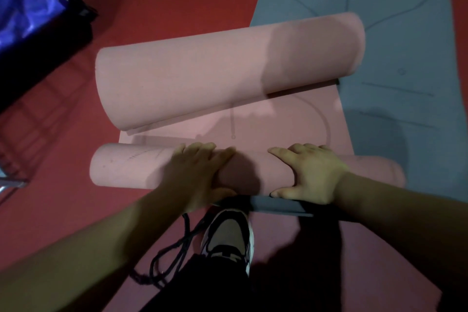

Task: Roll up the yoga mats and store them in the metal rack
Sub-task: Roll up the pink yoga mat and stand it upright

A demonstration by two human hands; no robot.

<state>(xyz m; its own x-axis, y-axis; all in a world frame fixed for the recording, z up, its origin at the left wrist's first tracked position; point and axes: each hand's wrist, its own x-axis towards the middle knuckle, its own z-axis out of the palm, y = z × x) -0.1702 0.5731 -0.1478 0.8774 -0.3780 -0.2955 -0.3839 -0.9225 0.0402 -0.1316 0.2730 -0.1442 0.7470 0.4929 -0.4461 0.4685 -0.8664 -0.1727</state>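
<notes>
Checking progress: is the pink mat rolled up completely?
No: a flat stretch of the pink mat lies between the near roll and the far roll.

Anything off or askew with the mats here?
Yes. The pink mat is curled from both ends: the far roll lies slanted to the near roll, which the left hand and right hand press on. A black cord lies loose by the shoe.
</notes>
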